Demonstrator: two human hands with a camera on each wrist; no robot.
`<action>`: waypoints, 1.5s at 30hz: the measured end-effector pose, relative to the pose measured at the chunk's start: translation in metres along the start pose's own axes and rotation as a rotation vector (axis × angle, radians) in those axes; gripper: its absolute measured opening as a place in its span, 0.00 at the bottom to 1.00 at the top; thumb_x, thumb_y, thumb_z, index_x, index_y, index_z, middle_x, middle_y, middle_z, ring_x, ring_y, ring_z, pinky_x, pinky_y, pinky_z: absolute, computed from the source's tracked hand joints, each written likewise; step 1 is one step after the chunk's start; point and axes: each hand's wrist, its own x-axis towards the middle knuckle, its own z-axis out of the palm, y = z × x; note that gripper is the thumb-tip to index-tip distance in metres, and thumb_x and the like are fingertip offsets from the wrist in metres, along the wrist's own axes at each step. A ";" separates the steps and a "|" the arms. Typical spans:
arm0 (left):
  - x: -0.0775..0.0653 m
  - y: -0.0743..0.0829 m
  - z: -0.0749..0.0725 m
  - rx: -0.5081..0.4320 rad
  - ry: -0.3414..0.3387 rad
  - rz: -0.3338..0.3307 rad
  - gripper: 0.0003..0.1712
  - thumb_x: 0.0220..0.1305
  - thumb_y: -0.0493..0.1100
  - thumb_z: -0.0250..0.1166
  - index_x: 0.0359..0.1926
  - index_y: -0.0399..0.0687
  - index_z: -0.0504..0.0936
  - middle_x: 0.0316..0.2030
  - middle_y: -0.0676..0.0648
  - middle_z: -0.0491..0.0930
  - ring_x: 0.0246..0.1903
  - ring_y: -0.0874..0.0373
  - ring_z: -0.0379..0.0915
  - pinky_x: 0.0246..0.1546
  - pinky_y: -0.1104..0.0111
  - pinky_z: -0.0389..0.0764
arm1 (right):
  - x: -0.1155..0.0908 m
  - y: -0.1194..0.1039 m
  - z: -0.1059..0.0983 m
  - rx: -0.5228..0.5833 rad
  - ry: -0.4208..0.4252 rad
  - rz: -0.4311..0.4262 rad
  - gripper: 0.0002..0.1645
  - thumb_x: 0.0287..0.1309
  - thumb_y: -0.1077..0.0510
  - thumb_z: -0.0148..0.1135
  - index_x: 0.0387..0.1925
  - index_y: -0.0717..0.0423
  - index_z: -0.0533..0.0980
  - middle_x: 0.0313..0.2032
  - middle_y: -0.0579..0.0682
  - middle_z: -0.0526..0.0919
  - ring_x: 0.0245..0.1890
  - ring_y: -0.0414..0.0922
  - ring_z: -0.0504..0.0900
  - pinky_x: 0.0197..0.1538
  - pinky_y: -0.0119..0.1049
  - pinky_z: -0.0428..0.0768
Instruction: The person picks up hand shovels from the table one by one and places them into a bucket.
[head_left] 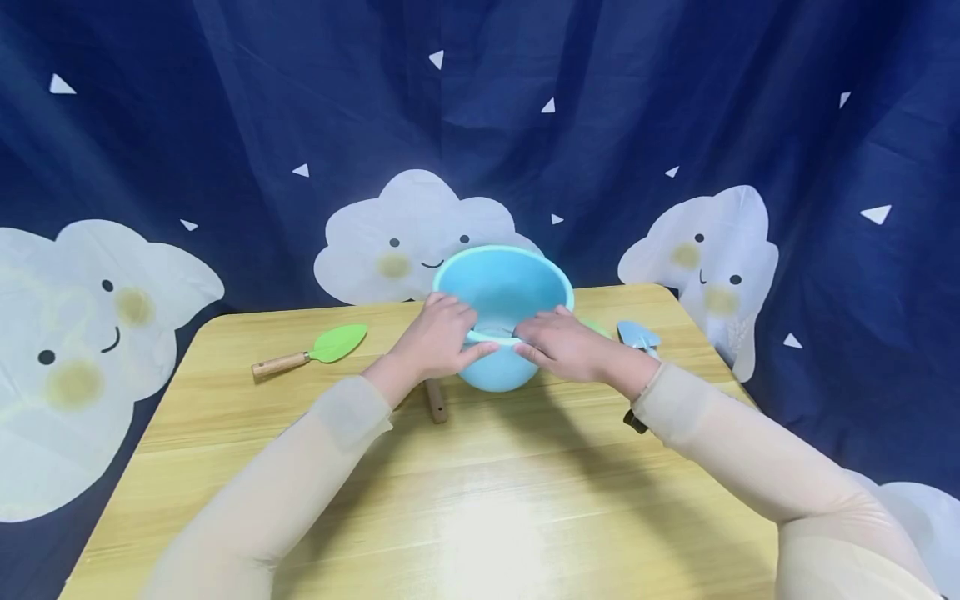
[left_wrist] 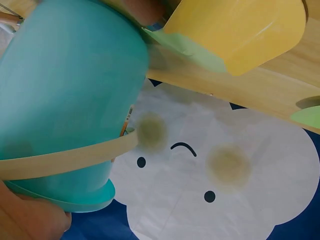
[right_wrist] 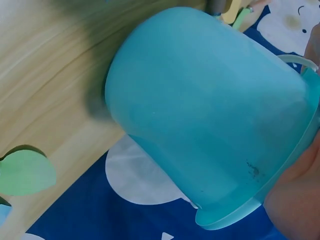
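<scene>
A light blue bucket is between my hands over the far half of the table, its mouth turned upward. My left hand grips the near rim on the left, thumb outside and fingers curled over the edge. On the right, my right hand holds the same rim in a like way. The bucket's cream handle crosses its side in the left wrist view. A few dark specks mark the wall near the rim in the right wrist view. The fingertips inside the bucket are mostly hidden.
A green trowel with a wooden handle lies at the left. Near the left hand a wooden handle sticks out; a yellow blade shows in the left wrist view. Right of the bucket lie a blue trowel and a green blade.
</scene>
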 end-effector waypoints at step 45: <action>-0.063 0.025 -0.013 0.016 0.127 -0.019 0.32 0.66 0.71 0.50 0.25 0.49 0.70 0.22 0.52 0.70 0.29 0.52 0.64 0.51 0.54 0.63 | -0.010 -0.040 0.011 -0.026 0.023 -0.159 0.13 0.76 0.46 0.47 0.42 0.47 0.75 0.32 0.38 0.73 0.37 0.42 0.69 0.46 0.40 0.60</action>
